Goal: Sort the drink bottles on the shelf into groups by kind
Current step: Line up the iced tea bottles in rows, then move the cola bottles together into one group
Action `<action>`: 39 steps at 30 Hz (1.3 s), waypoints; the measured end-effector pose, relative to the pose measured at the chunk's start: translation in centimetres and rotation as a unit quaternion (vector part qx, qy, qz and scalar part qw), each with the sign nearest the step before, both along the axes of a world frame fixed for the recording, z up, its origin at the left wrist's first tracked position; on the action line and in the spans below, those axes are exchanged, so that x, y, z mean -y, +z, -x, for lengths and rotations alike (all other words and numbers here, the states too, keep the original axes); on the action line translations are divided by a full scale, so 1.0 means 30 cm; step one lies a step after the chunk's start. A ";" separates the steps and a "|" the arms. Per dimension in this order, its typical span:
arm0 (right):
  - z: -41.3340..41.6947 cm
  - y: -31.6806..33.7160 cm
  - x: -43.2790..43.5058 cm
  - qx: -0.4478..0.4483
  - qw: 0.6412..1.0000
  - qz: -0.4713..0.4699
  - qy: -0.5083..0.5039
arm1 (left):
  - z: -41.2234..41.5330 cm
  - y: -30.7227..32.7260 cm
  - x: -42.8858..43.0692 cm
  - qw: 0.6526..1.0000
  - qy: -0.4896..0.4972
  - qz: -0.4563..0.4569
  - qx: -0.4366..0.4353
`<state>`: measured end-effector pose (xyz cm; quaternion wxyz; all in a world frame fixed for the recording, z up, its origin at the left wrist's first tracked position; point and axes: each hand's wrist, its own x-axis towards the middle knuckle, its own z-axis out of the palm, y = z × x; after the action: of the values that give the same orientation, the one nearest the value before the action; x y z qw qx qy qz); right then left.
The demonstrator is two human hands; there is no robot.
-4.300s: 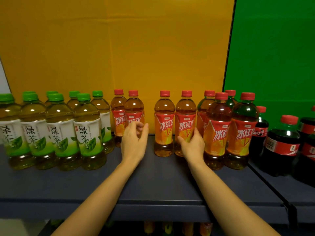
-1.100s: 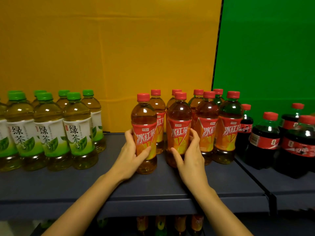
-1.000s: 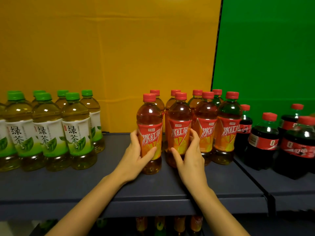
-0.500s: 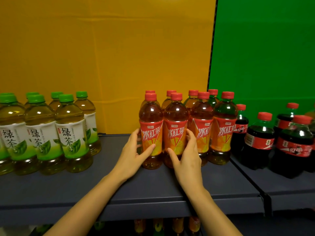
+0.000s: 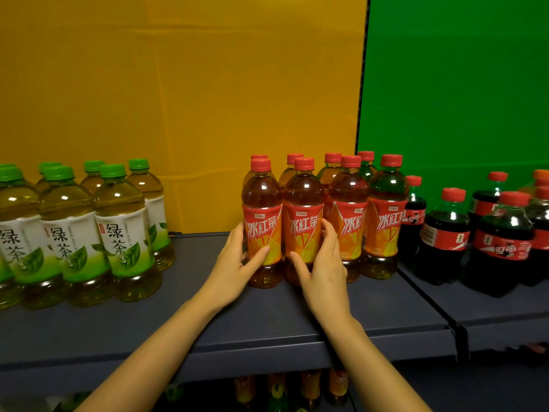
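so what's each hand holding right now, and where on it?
Left hand grips the leftmost front iced tea bottle at its label; right hand grips the neighbouring iced tea bottle, also at the label. Both stand on the shelf.

Shelf (image 5: 267, 319) layout
Green tea bottles (image 5: 124, 233) at left, iced tea bottles (image 5: 347, 221) mid, cola bottles (image 5: 445, 236) at right; gap btwn tea groups.

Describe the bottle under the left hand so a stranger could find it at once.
Start at the yellow backdrop above the dark shelf. In front stands a cluster of red-capped iced tea bottles. The iced tea bottle is its front-left one, gripped by the left hand, nearest the gap.
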<state>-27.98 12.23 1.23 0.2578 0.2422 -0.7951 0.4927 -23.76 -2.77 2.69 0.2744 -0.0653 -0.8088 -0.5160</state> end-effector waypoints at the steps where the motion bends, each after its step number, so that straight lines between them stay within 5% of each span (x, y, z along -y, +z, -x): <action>1: 0.000 0.000 0.000 -0.001 1.000 0.000 0.000 | 0.001 0.000 0.000 1.000 -0.001 0.001 -0.001; 10: -0.006 0.007 -0.021 0.022 0.999 0.003 0.031 | -0.012 0.000 0.006 0.995 0.055 0.082 -0.022; 15: -0.047 0.011 -0.132 -0.029 0.999 -0.025 0.033 | -0.051 0.029 -0.019 0.954 0.190 0.141 -0.182; 19: -0.050 0.046 -0.296 -0.076 0.996 0.041 0.002 | -0.089 0.059 -0.109 0.945 0.142 0.155 -0.251; 26: 0.104 0.038 -0.612 -0.023 0.989 0.093 -0.114 | -0.041 0.047 -0.374 0.974 -0.005 0.174 -0.145; 32: 0.232 0.015 -0.683 -0.004 0.997 -0.017 -0.075 | 0.094 0.000 -0.612 0.988 -0.039 0.137 -0.053; 39: 0.374 0.020 -0.720 0.098 0.992 -0.024 0.073 | 0.249 -0.036 -0.783 0.994 -0.010 0.070 0.082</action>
<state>-39.21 33.82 1.82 0.1355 0.2563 -0.8084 0.5122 -31.23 20.70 1.59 0.1971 -0.0501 -0.8621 -0.4642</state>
